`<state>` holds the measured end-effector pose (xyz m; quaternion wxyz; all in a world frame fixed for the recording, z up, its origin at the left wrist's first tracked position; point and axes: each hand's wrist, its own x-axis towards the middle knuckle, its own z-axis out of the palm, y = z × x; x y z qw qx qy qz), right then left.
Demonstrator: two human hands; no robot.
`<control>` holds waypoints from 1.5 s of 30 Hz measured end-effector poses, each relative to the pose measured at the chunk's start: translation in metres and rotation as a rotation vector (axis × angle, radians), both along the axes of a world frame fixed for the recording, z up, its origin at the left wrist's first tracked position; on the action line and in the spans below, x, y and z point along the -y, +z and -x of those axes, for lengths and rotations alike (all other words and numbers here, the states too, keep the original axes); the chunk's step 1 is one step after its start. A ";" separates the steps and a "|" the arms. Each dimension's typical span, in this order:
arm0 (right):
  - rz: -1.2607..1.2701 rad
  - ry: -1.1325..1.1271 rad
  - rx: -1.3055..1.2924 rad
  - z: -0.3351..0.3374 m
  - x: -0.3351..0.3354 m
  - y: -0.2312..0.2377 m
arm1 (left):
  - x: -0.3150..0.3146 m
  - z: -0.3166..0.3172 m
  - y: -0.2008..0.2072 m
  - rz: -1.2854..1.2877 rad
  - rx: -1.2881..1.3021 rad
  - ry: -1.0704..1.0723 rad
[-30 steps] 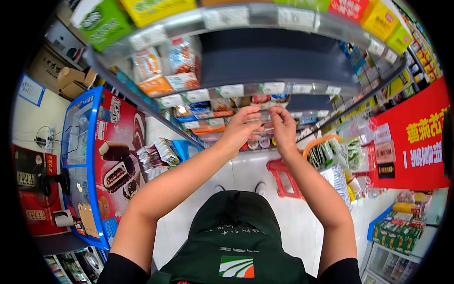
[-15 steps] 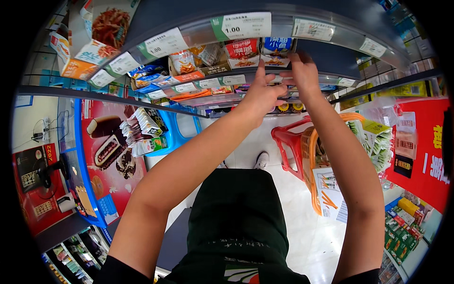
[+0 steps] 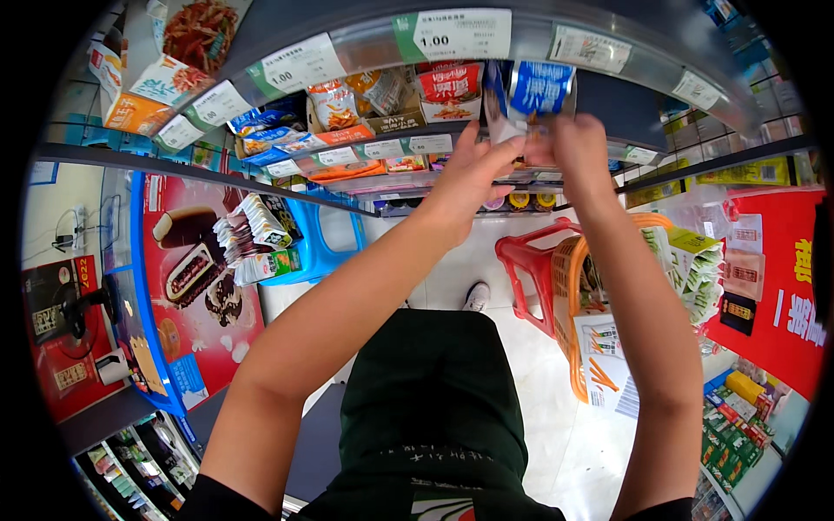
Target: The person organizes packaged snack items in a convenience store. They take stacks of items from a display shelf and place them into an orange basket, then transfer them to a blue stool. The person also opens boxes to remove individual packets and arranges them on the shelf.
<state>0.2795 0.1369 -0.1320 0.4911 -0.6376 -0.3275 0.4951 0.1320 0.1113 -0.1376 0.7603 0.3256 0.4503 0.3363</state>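
1. Two bare hands are raised to the shelf, meeting at about twelve o'clock in the head view. The left hand [image 3: 469, 178] has its fingers spread and pressed against the lower edge of a blue-and-white snack packet [image 3: 537, 91]. The right hand [image 3: 578, 152] is curled round the packet's lower right part.
2. That packet stands upright at the front of the upper shelf, just beside a red snack packet [image 3: 449, 91] at its eleven o'clock side. The clear price rail [image 3: 452, 35] runs above both.
3. Grip: the right hand looks closed on the packet's bottom edge, though its fingertips are hidden behind the film. The left hand is open, fingers fanned, steadying rather than clasping.
4. Handling, as I judge it: a light, crinkly foil bag, soft and a little slippery, its contents easily crushed. Best taken by the sealed edges or lightly across the flat faces, not squeezed in the middle.
5. Around them: orange and blue packets [image 3: 269, 122] lie in rows at ten o'clock. A red plastic stool [image 3: 526, 265] and an orange shopping basket [image 3: 573, 321] holding boxed goods stand on the floor at three to four o'clock. An ice-cream freezer [image 3: 187, 286] stands at nine o'clock.
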 end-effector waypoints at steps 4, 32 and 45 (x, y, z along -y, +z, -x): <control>0.127 0.007 0.006 0.008 0.079 0.036 | 0.023 0.008 0.024 -0.027 -0.039 -0.105; -0.056 0.131 0.043 0.118 0.043 0.243 | 0.063 0.151 0.236 -0.353 -0.021 -0.173; -0.099 0.071 0.020 0.218 -0.061 0.194 | 0.010 0.213 0.221 -0.427 -0.269 0.009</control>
